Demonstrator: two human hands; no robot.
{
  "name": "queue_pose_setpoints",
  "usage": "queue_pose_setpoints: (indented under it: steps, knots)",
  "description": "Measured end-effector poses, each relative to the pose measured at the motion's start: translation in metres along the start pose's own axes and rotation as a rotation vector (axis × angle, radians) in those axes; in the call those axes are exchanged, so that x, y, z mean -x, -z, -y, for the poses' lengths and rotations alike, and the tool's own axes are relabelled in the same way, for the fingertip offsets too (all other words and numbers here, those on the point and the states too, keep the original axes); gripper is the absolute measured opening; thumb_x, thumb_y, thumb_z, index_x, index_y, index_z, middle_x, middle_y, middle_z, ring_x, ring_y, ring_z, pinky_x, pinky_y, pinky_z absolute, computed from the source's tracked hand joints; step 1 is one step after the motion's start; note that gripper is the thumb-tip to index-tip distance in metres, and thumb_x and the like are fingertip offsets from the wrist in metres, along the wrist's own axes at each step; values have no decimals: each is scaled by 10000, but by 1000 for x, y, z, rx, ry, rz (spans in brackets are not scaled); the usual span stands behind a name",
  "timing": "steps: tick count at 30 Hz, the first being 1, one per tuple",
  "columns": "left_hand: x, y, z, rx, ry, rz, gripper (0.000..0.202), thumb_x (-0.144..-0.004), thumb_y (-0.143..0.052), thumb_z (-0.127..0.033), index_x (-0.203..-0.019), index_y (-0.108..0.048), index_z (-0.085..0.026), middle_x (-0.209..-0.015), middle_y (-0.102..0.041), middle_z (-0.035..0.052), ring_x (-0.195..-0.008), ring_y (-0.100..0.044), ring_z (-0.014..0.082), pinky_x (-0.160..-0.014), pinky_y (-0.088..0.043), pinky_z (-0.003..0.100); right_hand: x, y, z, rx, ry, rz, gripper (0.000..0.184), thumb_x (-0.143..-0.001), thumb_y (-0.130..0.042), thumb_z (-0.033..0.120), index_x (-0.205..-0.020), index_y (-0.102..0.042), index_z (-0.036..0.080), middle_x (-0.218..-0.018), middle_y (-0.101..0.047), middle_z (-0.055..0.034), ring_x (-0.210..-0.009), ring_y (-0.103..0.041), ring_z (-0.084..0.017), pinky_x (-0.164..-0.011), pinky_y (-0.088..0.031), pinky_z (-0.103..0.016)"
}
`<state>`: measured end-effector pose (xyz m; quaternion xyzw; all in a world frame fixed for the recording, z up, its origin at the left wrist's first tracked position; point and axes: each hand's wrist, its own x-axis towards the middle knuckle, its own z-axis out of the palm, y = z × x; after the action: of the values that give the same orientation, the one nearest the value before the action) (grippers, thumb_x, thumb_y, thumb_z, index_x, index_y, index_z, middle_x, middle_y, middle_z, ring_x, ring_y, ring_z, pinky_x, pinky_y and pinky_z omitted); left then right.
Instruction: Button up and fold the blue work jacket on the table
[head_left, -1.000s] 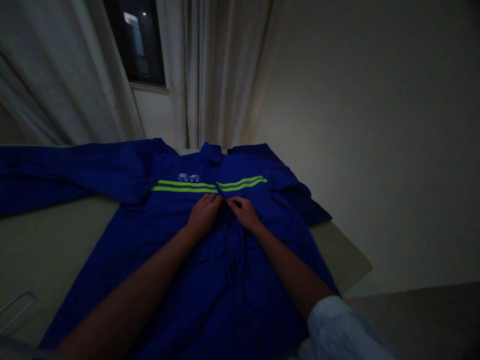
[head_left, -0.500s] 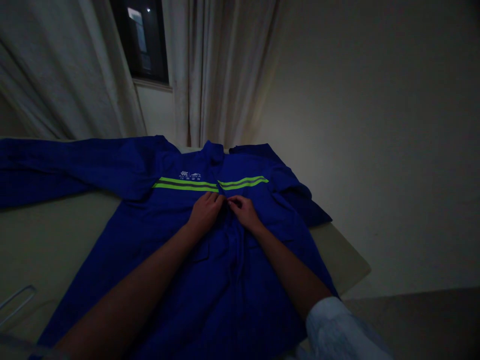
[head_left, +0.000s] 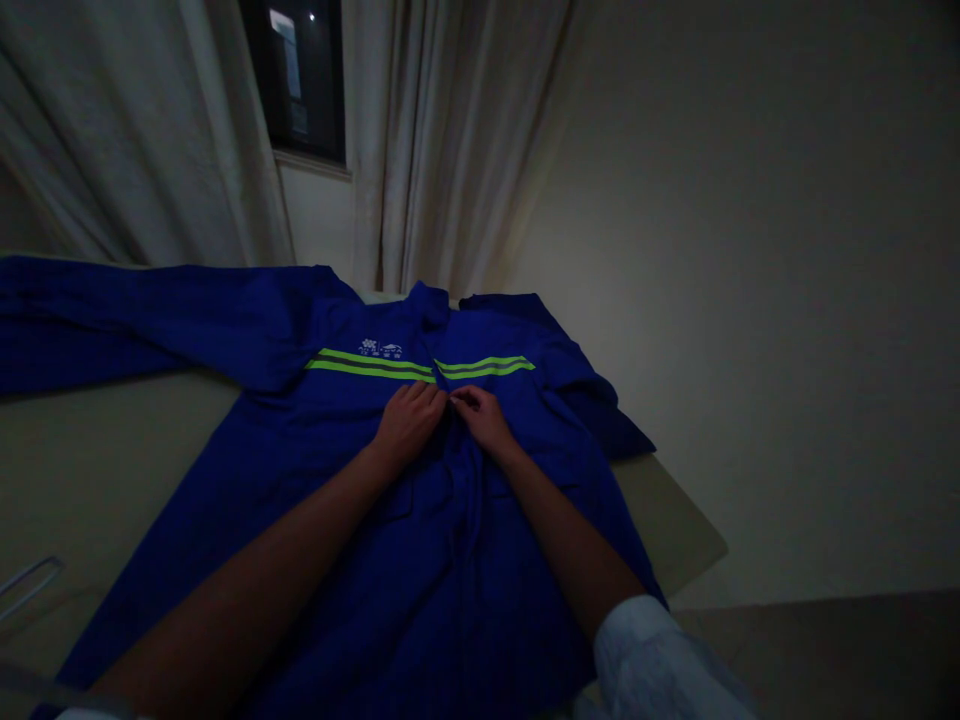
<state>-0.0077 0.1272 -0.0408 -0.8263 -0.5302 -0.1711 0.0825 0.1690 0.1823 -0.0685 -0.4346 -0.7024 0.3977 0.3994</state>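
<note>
Fingers (head_left: 433, 398) on jacket (head_left: 300, 470) front seam

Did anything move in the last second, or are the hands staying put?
Hardly anything. The left hand and right hand still pinch the blue jacket at its front opening, just below the yellow stripe. The jacket lies spread as before; only the view shifted slightly.

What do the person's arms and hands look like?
The left hand and the right hand are bare, with no gloves; no ring or watch shows. Both forearms are bare. A pale sleeve, pushed up, begins near the right elbow.
</note>
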Motion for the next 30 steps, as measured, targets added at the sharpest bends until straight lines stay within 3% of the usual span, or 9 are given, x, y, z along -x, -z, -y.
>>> queue_pose_setpoints:
  steps: [8, 20, 26, 30]
  knots:
    - [-2, -3, 8, 23, 11, -4, 204, -1022, -487, -192, -1043, -691, -196, -1010, -725, 113, -1010, -620, 290, -838, -431, 409, 2, -5, -5, 80, -22, -20, 202, -868, -622, 382, -913, -673, 191, -720, -598, 13, -654, -526, -146, -597, -400, -240]
    - [1, -3, 8, 21, -110, -35, 287, -1036, -427, -163, -1069, -708, -211, -921, -705, 114, -936, -615, 297, -825, -420, 429, -6, -2, -5, -82, -108, -57, 232, -787, -711, 412, -857, -706, 191, -837, -713, -25, -793, -624, -181, -733, -494, -269]
    - [-2, -2, 11, 48, -77, -105, 227, -1031, -474, -206, -1099, -691, -199, -1221, -694, 144, -1105, -591, 311, -886, -439, 432, -4, -2, -8, -74, -74, -55, 219, -812, -680, 398, -871, -690, 187, -808, -675, -15, -766, -600, -172, -721, -475, -267]
    - [-4, -5, 13, 79, -136, -99, 163, -1005, -547, -194, -1048, -703, -209, -999, -737, 96, -1020, -617, 283, -866, -447, 404, -3, -2, -5, -71, -52, -57, 206, -812, -677, 387, -866, -685, 189, -802, -670, -6, -754, -581, -163, -714, -466, -259]
